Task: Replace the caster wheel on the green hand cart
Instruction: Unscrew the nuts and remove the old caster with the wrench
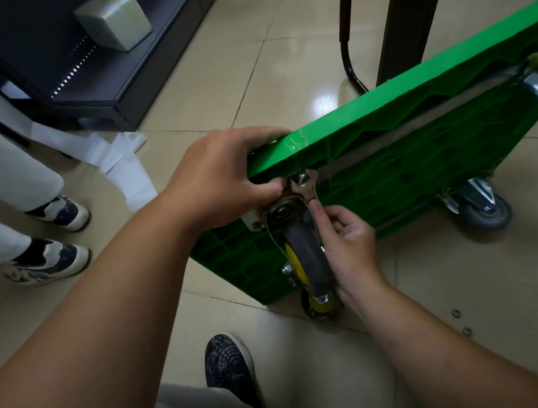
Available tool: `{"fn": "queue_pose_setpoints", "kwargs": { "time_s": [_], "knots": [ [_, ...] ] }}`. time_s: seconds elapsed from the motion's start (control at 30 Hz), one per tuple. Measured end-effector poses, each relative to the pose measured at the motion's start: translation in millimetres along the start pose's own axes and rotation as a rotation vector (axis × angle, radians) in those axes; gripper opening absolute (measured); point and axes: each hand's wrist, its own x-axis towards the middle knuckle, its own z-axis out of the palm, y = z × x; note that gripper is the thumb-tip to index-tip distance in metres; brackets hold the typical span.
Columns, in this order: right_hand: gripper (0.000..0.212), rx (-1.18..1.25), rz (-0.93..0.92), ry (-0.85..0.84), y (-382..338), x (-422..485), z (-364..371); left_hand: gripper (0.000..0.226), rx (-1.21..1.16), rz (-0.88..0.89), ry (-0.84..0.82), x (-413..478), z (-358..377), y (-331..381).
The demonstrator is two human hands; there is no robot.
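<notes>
- Far left: a bystander's shoes (59,214) stand on the tiled floor, with a crumpled white sheet (124,166) lying just beyond them. Neither is part of the job.
- Left hand (222,179): fingers curled over the near corner of the green hand cart (404,143), thumb pressed beside the fixing. It grips the deck edge and steadies it.
- Cart position: tipped up on one long edge on the floor and leaning, ribbed underside facing the camera. Its long axis runs from the near corner at centre frame up and away to the right.
- Caster wheel (306,256): seated at the near corner of the underside. It projects from the deck towards the viewer, tread facing the camera, its long axis running down the frame from the swivel head to the floor.
- Wrench (307,186): open jaws set round a nut (301,177) just above the swivel head.
- Right hand (347,238): fingers closed round the wrench shank, hard beside the wheel.
- Yellow-hubbed wheel (319,304): partly hidden below the caster; whether loose or fitted cannot be told.
- Right: a second caster (484,211) is mounted at the far lower corner, and loose washers (455,312) lie on the tiles.
- Assessment: work is at the fastener stage. Whether the nut is coming off or going on cannot be determined. Loose washers suggest hardware remains to be fitted, and the cart has yet to be set upright.
</notes>
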Motion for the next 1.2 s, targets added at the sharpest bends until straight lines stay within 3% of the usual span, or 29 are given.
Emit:
{"fn": "queue_pose_setpoints", "kwargs": {
  "time_s": [0.23,0.4,0.6,0.73,0.9,1.2],
  "knots": [
    [0.063,-0.008,0.014,-0.02,6,5,-3,0.069,0.0,0.004,-0.006,-1,-1,1],
    [0.031,-0.167,-0.183,0.0,-4,20,-16,0.069,0.0,0.004,-0.008,-1,-1,2],
    [0.017,-0.474,-0.377,-0.063,-45,43,-42,0.068,0.001,0.006,0.002,0,0,-1],
    [0.033,-0.808,-0.466,-0.035,-83,48,-55,0.067,0.003,0.008,0.014,0,1,-3],
    [0.049,-1.243,-0.852,0.008,-130,34,-47,0.065,0.037,0.022,0.042,0,4,-7],
    [0.046,-1.675,-1.233,-0.098,-182,22,-19,0.064,0.088,0.065,0.048,0,6,-9]
  ]
}}
